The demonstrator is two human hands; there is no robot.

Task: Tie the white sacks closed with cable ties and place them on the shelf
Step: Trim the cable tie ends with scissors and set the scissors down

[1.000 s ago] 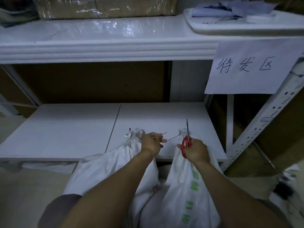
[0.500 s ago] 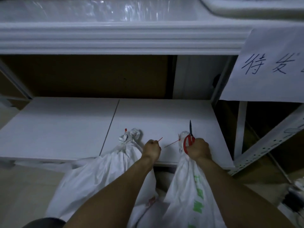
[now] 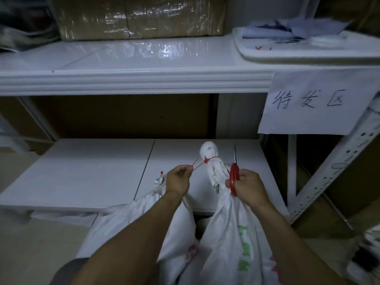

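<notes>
Two white sacks lean against the low white shelf. The right sack has green print, and its bunched neck stands up with a red cable tie cinched around it. My left hand pinches the tie's loose tail, pulled out to the left. My right hand grips the sack's neck below the tie and also holds red-handled scissors, blades pointing up. The left sack sits behind my left forearm, its neck closed with a red tie.
An upper white shelf carries a taped cardboard box and a white tray of papers. A handwritten paper sign hangs at the right. A perforated white shelf post slants at the right.
The right sack's neck now stands higher above my right hand, with the red tie showing tight around it. My left hand has pulled the tie's tail out to the left. The camera tilted up.
</notes>
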